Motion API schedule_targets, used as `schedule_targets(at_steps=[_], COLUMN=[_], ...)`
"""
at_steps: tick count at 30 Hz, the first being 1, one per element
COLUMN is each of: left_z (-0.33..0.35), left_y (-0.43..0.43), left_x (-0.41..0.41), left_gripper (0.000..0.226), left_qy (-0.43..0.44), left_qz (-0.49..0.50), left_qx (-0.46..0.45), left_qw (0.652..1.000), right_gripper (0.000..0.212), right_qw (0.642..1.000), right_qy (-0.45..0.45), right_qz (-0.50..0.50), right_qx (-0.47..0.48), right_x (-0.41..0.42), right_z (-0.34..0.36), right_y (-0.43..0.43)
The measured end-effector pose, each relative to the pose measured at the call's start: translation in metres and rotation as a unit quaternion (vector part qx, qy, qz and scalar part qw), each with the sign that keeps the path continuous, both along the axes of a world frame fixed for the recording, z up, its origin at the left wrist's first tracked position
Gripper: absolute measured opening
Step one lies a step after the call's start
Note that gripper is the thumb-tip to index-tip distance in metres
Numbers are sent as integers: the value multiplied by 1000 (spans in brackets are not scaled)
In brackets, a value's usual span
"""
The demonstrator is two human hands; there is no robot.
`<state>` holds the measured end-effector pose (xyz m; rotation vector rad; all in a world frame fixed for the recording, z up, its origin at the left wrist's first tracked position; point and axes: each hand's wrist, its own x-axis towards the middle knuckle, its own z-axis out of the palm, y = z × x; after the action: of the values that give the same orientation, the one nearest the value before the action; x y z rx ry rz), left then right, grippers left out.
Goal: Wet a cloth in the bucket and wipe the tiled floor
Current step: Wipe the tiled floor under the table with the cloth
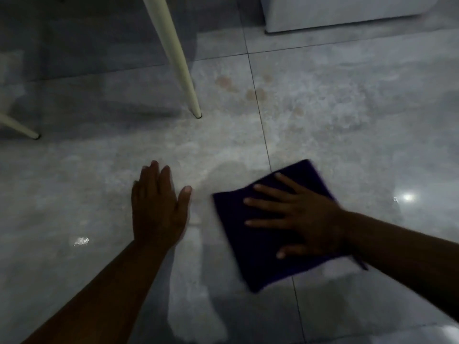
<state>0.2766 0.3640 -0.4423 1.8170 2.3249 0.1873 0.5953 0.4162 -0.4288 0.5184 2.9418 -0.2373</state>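
Observation:
A dark purple folded cloth [238, 249] lies flat on the grey tiled floor [347, 120], across a grout line. My right hand [303, 217] presses down on the cloth with fingers spread, palm flat. My left hand [159, 207] rests flat on the floor to the left of the cloth, fingers together, holding nothing. Faint brownish stains [250, 91] mark the tiles beyond the cloth. No bucket is in view.
A cream furniture leg [178, 65] stands on the floor ahead of my left hand, and a second leg [19, 126] ends at the far left. A white appliance or cabinet base [335, 13] sits at the back right. Wet shine shows on the tiles.

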Motion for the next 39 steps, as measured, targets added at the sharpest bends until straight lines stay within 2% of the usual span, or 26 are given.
schedule_targets(at_steps=[2, 5, 8, 11, 15, 18, 22, 24, 26, 29, 31, 32, 33, 34, 37, 39], left_z=[-7, -12, -8, -6, -4, -4, -4, -4, -6, -7, -7, -6, -5, -5, -3, -3], left_y=[-5, -7, -4, -1, 0, 2, 1, 2, 2, 1, 0, 1, 0, 1, 0, -1], left_x=[-2, -1, 1, 0, -1, -2, -3, -4, -4, -5, -5, -4, -5, -3, -3, -2], left_gripper=[77, 79, 80, 80, 80, 81, 82, 81, 80, 81, 81, 81, 81, 82, 81, 81], left_qy=[36, 44, 48, 39, 45, 43, 39, 37, 40, 50, 51, 51, 51, 50, 46, 45], left_qz=[-19, -27, -25, -15, -19, -18, -11, -11, -17, -16, -13, -13, -13, -15, -18, -27], left_qx=[-12, -17, -19, -30, -34, -48, -53, -47, -50, -57, -54, -48, -43, -41, -33, -26], left_qw=[999, 999, 998, 999, 998, 998, 998, 998, 998, 997, 997, 997, 998, 998, 998, 998], right_gripper=[77, 77, 77, 81, 83, 85, 86, 89, 92, 91, 88, 86, 84, 83, 78, 75], right_qw=[998, 981, 958, 945, 943, 952, 982, 981, 960, 889, 842, 833, 838, 859, 950, 985], right_qy=[-13, -50, -50, -42, -40, -47, -55, -53, -45, -42, -40, -34, -27, -21, -23, -5], right_qz=[-68, -186, -281, -324, -330, -304, -179, -186, -274, -456, -538, -553, -544, -512, -311, -175], right_qx=[7, 22, 13, 8, -6, -5, 7, 11, 12, -3, -11, -13, -9, 0, 1, 5], right_x=[41, 64, 29, -39, -125, -160, -140, -102, -48, 24, 34, 29, 17, 6, -12, 8], right_z=[-1, 0, 0, -3, -4, -5, -4, -1, -1, -3, -4, -5, -6, -7, -9, -9], right_y=[33, 105, 172, 227, 272, 280, 272, 275, 275, 261, 238, 220, 199, 173, 66, -22])
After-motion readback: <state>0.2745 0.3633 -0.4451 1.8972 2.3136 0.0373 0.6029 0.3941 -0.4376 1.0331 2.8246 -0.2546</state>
